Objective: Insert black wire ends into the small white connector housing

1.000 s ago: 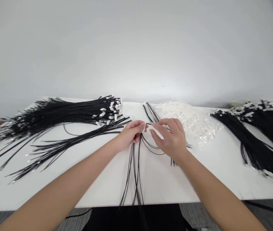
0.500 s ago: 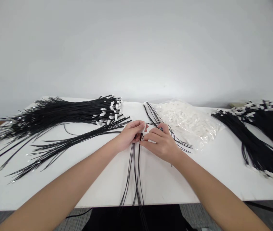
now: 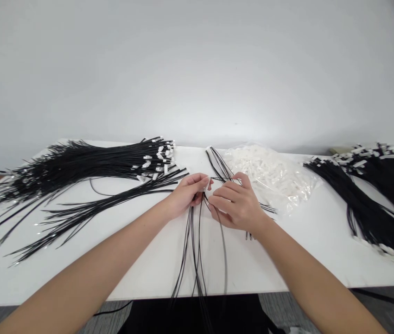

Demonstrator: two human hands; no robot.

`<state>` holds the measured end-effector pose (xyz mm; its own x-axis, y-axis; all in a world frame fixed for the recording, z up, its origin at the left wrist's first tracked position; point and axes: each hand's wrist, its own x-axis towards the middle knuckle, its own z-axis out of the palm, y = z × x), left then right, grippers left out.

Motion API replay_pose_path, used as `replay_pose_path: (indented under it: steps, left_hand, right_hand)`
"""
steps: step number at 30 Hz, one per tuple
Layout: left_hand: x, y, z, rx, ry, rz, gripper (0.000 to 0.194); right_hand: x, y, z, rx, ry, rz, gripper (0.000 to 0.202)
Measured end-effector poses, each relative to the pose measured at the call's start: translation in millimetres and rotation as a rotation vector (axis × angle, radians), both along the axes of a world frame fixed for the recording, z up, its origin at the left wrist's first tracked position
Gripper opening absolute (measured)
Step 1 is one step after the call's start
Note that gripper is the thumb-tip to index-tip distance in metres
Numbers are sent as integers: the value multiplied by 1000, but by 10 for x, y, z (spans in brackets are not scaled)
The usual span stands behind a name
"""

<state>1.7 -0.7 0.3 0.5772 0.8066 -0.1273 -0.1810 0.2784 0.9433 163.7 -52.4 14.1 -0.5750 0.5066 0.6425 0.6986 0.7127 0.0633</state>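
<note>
The left hand (image 3: 186,195) has its fingers pinched shut on a small white connector (image 3: 206,184) at the middle of the white table (image 3: 141,260), and from that pinch a few black wires (image 3: 193,250) run toward six o'clock, over the near edge and out of view. The right hand (image 3: 237,204) sits just beside it at three o'clock, fingertips almost touching the left hand's, curled closed around a single black wire (image 3: 224,250) that drops from the hand toward six o'clock; this wire looks blurred. Behind the two hands, toward twelve o'clock, a short fan of loose black wires (image 3: 218,162) lies flat on the table. At about two o'clock from the hands rests a clear bag of white connectors (image 3: 273,174), its near edge close to the right hand's knuckles. Out at nine to ten o'clock a large bundle of black wires (image 3: 79,164) lies spread across the table, the white-tipped ends pointing toward the centre, with a thinner spray of bare wires (image 3: 89,208) nearer the person. At three o'clock, well apart from the hands, another heap of black wires with white connectors (image 3: 374,190) reaches to the table's right end.
</note>
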Motion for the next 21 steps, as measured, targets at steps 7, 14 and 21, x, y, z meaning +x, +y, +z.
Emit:
replay_pose_path:
  steps: [7, 14, 21]
  left_hand:
    - [-5, 0, -2, 20, 38, 13, 26]
    - [-21, -2, -4, 15, 42, 13, 26]
    - [-28, 7, -27, 19, 31, 10, 25]
  right_hand:
    - [34, 21, 125, -355, 834, -108, 8]
    - [328, 204, 269, -302, 1696, -187, 24]
    - [619, 230, 394, -583, 2160, 94, 27]
